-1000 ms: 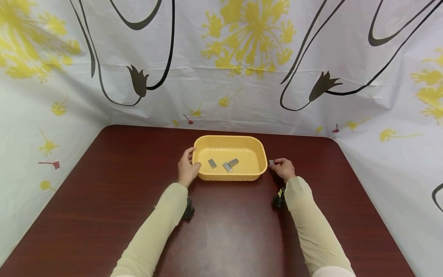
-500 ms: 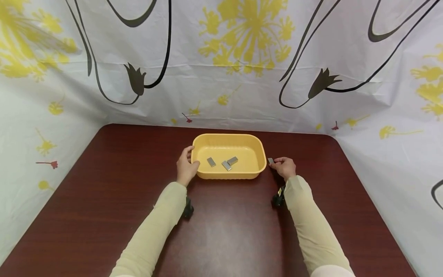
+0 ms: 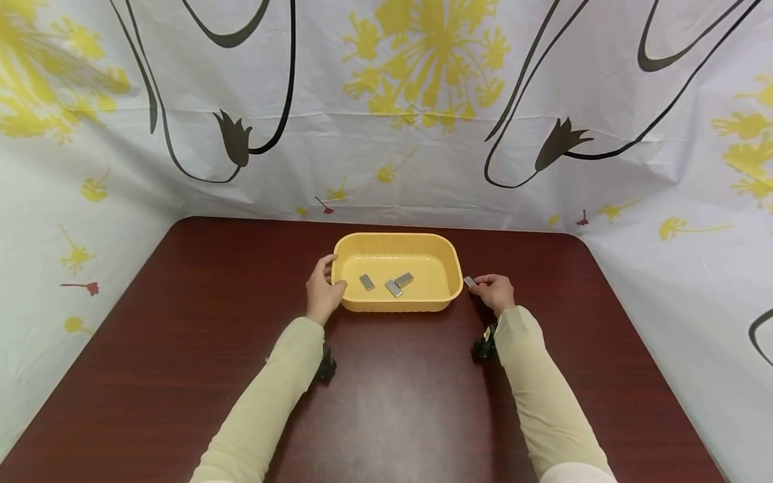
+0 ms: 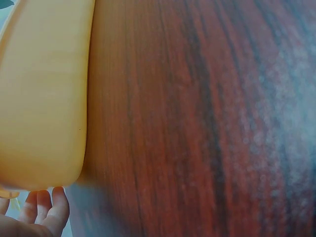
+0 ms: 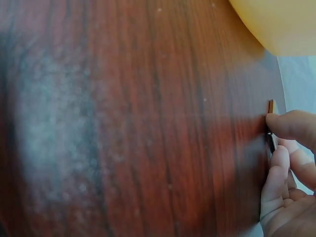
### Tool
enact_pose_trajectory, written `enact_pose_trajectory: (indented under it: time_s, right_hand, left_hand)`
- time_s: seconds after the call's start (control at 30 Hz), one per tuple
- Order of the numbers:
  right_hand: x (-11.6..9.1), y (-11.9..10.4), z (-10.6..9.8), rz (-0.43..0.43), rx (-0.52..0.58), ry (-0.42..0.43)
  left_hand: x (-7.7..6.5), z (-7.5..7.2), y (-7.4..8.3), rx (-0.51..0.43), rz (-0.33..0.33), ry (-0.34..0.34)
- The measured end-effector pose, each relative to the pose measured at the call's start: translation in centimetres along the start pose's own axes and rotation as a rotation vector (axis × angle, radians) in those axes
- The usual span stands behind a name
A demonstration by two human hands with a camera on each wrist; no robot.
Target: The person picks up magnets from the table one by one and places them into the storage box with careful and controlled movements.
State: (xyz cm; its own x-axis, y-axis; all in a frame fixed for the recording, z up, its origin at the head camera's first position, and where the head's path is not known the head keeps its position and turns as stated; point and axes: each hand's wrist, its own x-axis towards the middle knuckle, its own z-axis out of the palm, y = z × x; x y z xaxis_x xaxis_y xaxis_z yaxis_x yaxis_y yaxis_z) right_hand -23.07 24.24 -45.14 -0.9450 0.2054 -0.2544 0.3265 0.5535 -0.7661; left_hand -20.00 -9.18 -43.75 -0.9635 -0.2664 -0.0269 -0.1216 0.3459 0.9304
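A shallow yellow plastic tray stands near the far side of the table. My left hand grips its left end in the head view, thumb at the near corner. In the left wrist view, curled fingers touch the tray's end wall. Just off the tray's right end, my right hand pinches a small flat grey metallic block between thumb and fingers. The right wrist view shows that block edge-on, low by the table. Inside the tray lie 3 similar grey blocks, two of them touching or nearly so.
The dark red-brown wooden table has rounded far corners. A white cloth with yellow and grey flower prints hangs behind it and along both sides. Small black devices sit at both wrists.
The head view has shifted slightly. The grey block in my right hand has turned a little and is slightly nearer the tray. My left hand keeps its place on the tray.
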Motion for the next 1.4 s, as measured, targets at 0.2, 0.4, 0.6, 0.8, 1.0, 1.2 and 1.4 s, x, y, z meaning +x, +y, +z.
enact_pose_trajectory:
  time_s: [0.2,0.4,0.6,0.8,1.0,1.2,1.4]
  right_hand:
    - [0.03,0.08,-0.08,-0.032,0.015,-0.035]
    - [0.06,0.30,-0.16,-0.042,0.004,-0.040]
    - [0.12,0.63,-0.23,-0.048,0.008,-0.053]
    - [0.05,0.76,-0.20,-0.080,0.020,-0.067]
    - [-0.02,0.79,-0.17,-0.092,0.023,-0.057]
    - [-0.02,0.79,-0.13,-0.074,0.039,-0.055]
    - [0.02,0.81,-0.29,-0.041,0.062,-0.068]
  left_hand:
    - [0.06,0.07,0.02,0.002,0.009,0.004]
    - [0.01,0.07,0.11,0.001,0.012,0.009]
    - [-0.07,0.05,0.10,0.000,0.011,0.005]
    - [-0.08,0.01,0.10,-0.010,0.013,0.008]
    - [-0.12,-0.02,0.09,-0.019,0.020,0.002]
    - [-0.08,-0.03,0.05,-0.017,0.024,0.000]
    - [-0.10,-0.07,0.06,-0.017,0.025,-0.001]
